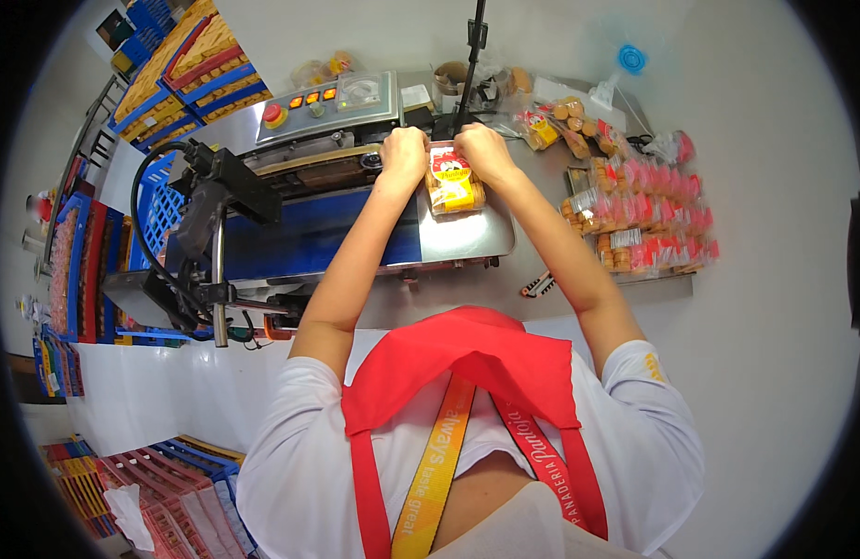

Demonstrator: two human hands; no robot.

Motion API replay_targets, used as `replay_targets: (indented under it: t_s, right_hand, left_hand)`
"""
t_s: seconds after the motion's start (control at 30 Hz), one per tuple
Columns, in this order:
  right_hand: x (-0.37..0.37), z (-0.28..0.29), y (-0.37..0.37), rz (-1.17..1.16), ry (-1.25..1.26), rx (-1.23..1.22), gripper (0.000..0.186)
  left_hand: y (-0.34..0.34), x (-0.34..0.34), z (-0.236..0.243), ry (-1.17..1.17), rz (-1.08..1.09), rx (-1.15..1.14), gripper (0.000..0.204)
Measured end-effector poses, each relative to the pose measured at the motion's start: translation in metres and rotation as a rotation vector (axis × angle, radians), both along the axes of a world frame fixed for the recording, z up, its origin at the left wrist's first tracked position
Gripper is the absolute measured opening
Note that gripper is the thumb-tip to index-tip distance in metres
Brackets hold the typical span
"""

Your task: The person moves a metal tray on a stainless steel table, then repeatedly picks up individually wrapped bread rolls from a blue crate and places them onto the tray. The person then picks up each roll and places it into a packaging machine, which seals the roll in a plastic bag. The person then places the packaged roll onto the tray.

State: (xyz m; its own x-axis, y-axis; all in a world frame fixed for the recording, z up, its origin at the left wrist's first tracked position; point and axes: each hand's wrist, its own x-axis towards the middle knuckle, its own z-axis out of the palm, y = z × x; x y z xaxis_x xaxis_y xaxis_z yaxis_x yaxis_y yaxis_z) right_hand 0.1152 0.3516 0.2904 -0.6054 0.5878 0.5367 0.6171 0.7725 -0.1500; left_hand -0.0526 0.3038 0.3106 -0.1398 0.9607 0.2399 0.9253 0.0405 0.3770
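Between my two hands lies a clear bag of cookies (456,182) with a red and yellow label, resting on the metal end plate (491,238) of a sealing machine. My left hand (406,154) is closed at the bag's far left corner, and my right hand (484,152) is closed at its far right corner. Both grip the far edge of the bag, stretched between them. Beside my left forearm runs the machine's blue conveyor belt (309,238). Its heating and sealing rail (327,160) ends close to my left hand.
Several filled cookie bags (640,210) are stacked in rows on the table at right. A control panel (323,102) with a red button stands behind the belt. A black camera-like unit (227,182) on a post rises at left. Crates of cookies (197,70) are stacked beyond.
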Motion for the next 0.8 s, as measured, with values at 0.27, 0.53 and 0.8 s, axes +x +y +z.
replay_targets:
  t_s: [0.27, 0.53, 0.8]
  right_hand:
    - [-0.020, 0.024, -0.049, -0.059, -0.235, -0.259, 0.040]
    - [-0.078, 0.007, -0.067, -0.034, -0.174, -0.048, 0.041]
    - [0.018, 0.014, -0.053, -0.224, 0.183, -0.092, 0.029]
  left_hand:
    - [-0.011, -0.015, -0.009, -0.105, -0.159, 0.150, 0.012]
    - [-0.115, -0.036, -0.001, -0.766, -0.086, -0.029, 0.047]
    - [-0.121, -0.065, -0.009, -0.625, -0.029, -0.037, 0.045]
